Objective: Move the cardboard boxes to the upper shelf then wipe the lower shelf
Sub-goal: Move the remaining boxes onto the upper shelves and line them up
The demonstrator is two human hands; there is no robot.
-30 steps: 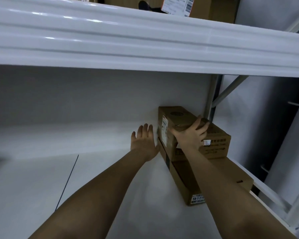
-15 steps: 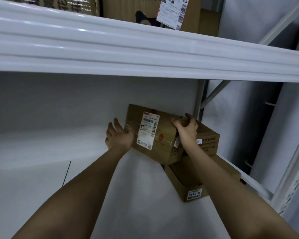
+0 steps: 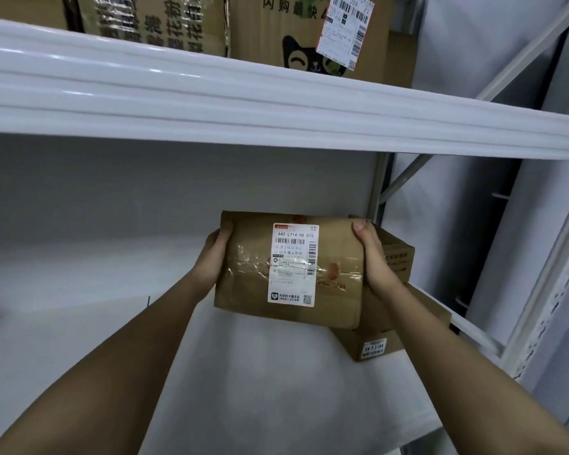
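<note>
Change: labelled box (image 3: pixel 289 267) now lifted off the stack, turned label-up.
Fingers: left hand (image 3: pixel 212 261) and right hand (image 3: pixel 372 257) clamp opposite ends, steadying the carry.
Remaining: two boxes (image 3: pixel 395 257) behind right fingers on lower shelf (image 3: pixel 260 372).

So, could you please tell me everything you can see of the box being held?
The box is brown cardboard, taped with clear tape, with a white barcode label facing the camera. It is lifted off the lower shelf, slightly tilted, gripped at its ends by the left hand and right hand.
</note>
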